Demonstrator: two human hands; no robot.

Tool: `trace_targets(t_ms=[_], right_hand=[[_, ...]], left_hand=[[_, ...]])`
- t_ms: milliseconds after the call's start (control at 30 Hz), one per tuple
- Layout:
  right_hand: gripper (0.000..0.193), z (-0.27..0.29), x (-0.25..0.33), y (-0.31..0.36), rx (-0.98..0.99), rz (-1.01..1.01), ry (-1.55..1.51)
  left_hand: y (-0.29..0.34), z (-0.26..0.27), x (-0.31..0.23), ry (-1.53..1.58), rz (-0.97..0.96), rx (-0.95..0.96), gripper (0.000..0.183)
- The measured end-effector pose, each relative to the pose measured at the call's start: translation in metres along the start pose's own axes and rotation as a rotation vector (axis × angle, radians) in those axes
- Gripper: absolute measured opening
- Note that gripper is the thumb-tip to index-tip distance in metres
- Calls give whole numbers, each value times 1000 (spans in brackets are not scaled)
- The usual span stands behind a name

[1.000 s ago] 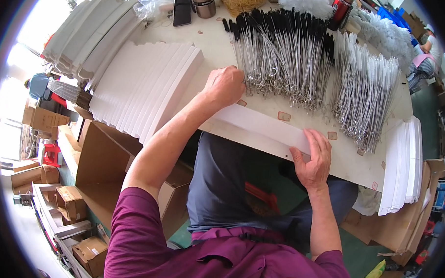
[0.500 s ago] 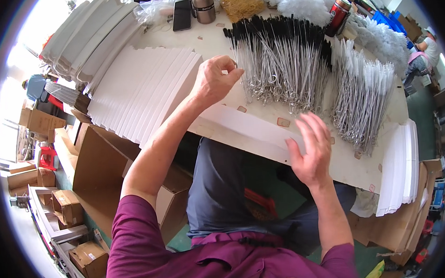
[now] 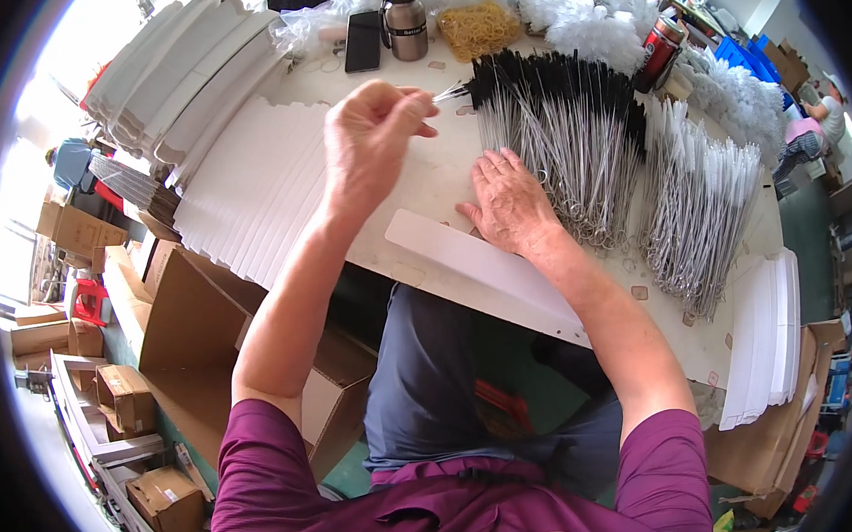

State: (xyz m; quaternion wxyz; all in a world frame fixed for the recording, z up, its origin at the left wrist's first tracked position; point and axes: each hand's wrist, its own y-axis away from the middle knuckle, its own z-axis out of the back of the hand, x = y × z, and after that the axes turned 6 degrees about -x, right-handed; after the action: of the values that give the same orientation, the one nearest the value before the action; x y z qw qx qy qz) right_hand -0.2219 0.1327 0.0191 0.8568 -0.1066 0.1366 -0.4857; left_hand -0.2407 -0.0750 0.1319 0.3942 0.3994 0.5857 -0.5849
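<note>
My left hand (image 3: 370, 141) is raised over the table with thumb and fingers pinched. Thin pale wires (image 3: 450, 93) run from its fingertips toward the black-bristled brushes; they look like stems of wire brushes, though how many is unclear. My right hand (image 3: 513, 204) lies palm down with fingers stretched out, at the left edge of a big pile of black-bristled wire brushes (image 3: 571, 120). Their looped wire ends point toward me. A long white card strip (image 3: 482, 269) lies along the table's near edge, partly under my right forearm.
White-bristled wire brushes (image 3: 701, 200) are heaped at the right. Stacked white card pieces (image 3: 254, 178) cover the table's left side, and more card strips (image 3: 762, 339) stand at the right edge. Farther back are a phone (image 3: 363, 41), a metal flask (image 3: 404, 25), yellow rubber bands (image 3: 479, 30) and a red can (image 3: 660, 53).
My right hand has moved left and forward, from above the near edge onto the table beside the black brushes. My left hand has shifted left, and thin wires now show at its fingertips.
</note>
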Motion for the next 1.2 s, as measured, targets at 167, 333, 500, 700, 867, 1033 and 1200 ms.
trace_targets(t_ms=[167,333,500,700,867,1033,1200], right_hand=[[60,13,-1,0,-30,-57,-151],[60,73,20,36,-123,-545,-1747],[55,111,33,78,-445,-564,-2503],[43,108,14,143,-928,-633,-2321],[35,113,1,193,-1150,-894,-2018],[29,115,-21,241,-1210,-1090,-1864],[34,105,-42,284,-1136,-1380,-1614]], left_hand=[[36,14,-41,135,-47,-40,17],[93,-1,-59,143,-85,176,22],[137,-29,-43,475,36,262,23],[183,-80,-27,661,402,164,17],[227,-115,-2,550,879,413,19],[244,-155,8,218,870,850,21],[185,-203,8,-228,182,730,19]])
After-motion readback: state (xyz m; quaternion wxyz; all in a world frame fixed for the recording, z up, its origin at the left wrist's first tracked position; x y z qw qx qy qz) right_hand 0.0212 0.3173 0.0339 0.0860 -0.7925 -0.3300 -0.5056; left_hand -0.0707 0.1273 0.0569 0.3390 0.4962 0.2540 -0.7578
